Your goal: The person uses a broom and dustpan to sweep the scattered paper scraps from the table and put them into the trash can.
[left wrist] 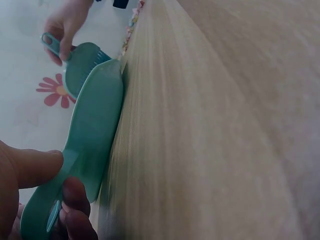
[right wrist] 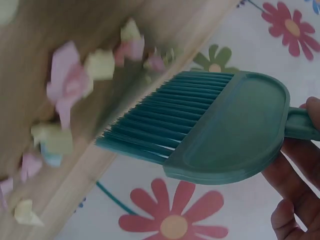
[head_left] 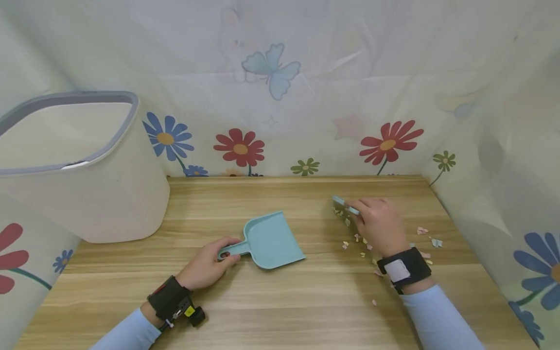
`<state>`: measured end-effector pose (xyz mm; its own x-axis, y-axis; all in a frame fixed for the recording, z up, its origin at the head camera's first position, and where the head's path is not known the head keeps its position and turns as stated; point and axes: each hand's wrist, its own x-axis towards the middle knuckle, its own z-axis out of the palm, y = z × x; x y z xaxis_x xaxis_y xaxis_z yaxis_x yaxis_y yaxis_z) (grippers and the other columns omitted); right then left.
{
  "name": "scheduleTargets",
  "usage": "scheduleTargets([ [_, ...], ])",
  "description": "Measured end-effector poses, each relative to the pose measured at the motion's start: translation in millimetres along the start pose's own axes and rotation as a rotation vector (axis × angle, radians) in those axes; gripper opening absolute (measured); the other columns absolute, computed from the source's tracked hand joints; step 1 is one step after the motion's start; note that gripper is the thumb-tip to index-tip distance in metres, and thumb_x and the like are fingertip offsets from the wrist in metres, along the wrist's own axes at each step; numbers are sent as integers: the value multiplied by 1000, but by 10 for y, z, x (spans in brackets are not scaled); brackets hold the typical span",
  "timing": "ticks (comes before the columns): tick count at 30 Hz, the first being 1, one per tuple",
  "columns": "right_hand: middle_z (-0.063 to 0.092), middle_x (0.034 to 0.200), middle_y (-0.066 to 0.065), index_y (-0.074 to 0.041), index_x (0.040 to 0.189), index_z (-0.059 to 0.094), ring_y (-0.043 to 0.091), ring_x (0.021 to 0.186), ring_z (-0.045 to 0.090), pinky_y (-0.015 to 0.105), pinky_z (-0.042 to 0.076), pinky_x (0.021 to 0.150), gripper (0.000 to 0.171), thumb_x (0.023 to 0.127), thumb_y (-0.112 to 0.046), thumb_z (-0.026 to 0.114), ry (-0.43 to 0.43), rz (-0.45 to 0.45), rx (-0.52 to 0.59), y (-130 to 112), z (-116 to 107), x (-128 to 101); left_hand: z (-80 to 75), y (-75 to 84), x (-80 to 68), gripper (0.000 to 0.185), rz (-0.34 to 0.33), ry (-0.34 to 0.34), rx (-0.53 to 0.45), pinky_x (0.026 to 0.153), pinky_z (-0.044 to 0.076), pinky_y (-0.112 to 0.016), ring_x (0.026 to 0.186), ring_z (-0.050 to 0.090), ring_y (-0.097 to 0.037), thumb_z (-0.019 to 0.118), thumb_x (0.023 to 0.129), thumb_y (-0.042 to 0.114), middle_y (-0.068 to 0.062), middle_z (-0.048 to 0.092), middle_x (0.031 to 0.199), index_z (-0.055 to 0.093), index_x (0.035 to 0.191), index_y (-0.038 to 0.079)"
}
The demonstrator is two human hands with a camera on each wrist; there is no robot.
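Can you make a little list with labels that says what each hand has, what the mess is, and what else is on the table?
Left hand: grips the handle of the teal dustpan, which lies flat on the wooden table.
Right hand: holds the teal brush, bristles close to the scraps.
Mess: small pastel paper scraps scattered around the right hand.
Also on the table: a cream bin with a grey rim, at the far left.
Background: a flower-and-butterfly curtain.

No text, label, brand, number or sign can be read in any of the views. Only printed flowers and a butterfly are shown on the backdrop [head_left: 280, 97], and no lettering is carried by them.
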<state>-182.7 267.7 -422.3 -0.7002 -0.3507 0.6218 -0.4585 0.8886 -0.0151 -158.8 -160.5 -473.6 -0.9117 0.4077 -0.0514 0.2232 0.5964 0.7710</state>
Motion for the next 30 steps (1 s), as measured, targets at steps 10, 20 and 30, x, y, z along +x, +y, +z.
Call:
scheduleTargets([
  [10, 77, 93, 9, -9, 107, 78, 27, 80, 75, 42, 54, 71, 36, 73, -2, 90, -81, -141, -20, -487, 88, -150, 12, 6, -7, 39, -13, -14, 10, 54, 38, -21, 55, 43, -5, 67, 102, 27, 1, 60, 96, 62, 141, 22],
  [20, 78, 92, 7, -8, 105, 75, 21, 76, 75, 39, 52, 65, 30, 78, -5, 87, 79, -99, 192, -727, -88, -104, -8, 31, -27, 40, -32, -12, 4, 50, 38, -21, 52, 42, -3, 67, 103, 27, 2, 56, 86, 61, 142, 22],
  [30, 74, 76, 16, 4, 97, 71, 18, 51, 66, 27, 48, 44, 10, 90, -2, 74, 223, 140, 164, -447, -323, -43, 17, 40, -17, 42, -25, -12, -12, 51, 38, -22, 52, 42, -3, 68, 102, 31, 5, 54, 80, 62, 142, 21],
])
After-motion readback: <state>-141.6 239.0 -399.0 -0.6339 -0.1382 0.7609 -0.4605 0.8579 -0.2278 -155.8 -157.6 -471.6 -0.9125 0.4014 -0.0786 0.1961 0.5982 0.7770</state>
